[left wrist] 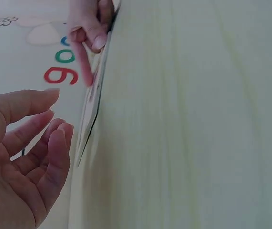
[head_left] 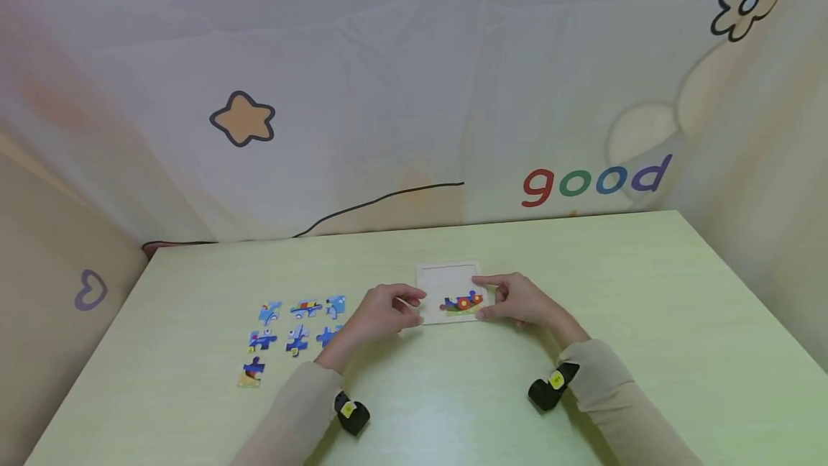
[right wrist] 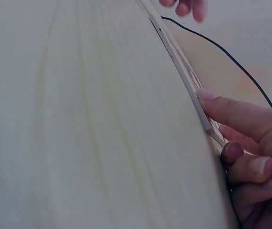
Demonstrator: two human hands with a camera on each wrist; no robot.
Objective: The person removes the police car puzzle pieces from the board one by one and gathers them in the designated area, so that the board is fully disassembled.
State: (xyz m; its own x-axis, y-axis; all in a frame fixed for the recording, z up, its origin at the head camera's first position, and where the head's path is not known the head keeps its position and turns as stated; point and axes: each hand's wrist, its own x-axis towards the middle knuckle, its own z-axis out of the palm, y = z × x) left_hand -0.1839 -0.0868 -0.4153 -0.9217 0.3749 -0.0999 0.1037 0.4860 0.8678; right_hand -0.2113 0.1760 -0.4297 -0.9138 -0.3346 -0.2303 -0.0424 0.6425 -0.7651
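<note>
A shallow white puzzle tray [head_left: 446,275] lies on the table between both hands. Assembled pieces with a red and blue vehicle picture [head_left: 466,301] fill its lower right part. My right hand [head_left: 520,299] holds the tray's right side, index finger reaching along it and thumb on the near right corner; in the right wrist view the other fingers [right wrist: 252,171] curl beside that corner. At the tray's left edge hovers my left hand [head_left: 382,313], fingers loosely bent. Nothing shows between its thumb and fingers in the left wrist view, where the hand [left wrist: 26,162] appears apart from the tray.
Several loose jigsaw pieces lie in rows left of the left hand, among them a piece with a yellow base [head_left: 251,372] and a blue piece [head_left: 297,340]. The pale green table [head_left: 621,279] meets a printed curtain [head_left: 362,106] behind. Each wrist wears a black camera.
</note>
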